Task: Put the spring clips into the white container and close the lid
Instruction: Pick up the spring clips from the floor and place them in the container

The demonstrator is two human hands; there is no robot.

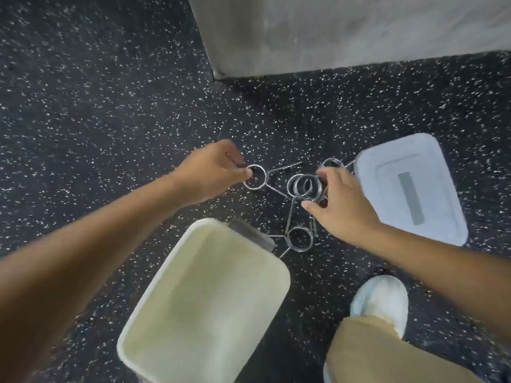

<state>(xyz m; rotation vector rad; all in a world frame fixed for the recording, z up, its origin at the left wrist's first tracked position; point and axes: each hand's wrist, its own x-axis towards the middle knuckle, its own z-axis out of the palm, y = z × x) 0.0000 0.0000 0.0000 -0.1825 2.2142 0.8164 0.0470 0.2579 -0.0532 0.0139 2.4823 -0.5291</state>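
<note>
Several shiny metal spring clips lie on the dark speckled floor. My left hand (213,172) pinches the coil of the leftmost spring clip (255,178). My right hand (340,205) grips a bunch of coiled clips (305,186) in the middle. Another clip (298,239) lies beside the far corner of the open white container (166,272), which has nothing inside and a strip of grey tape on its rim. A further coil (331,163) shows behind my right fingers. The white lid (442,161) rests flat on the floor to the right.
A grey concrete block or pillar base (331,34) stands at the back. My own leg in tan trousers (387,352) and a light shoe (381,299) are at the lower right, close to the container.
</note>
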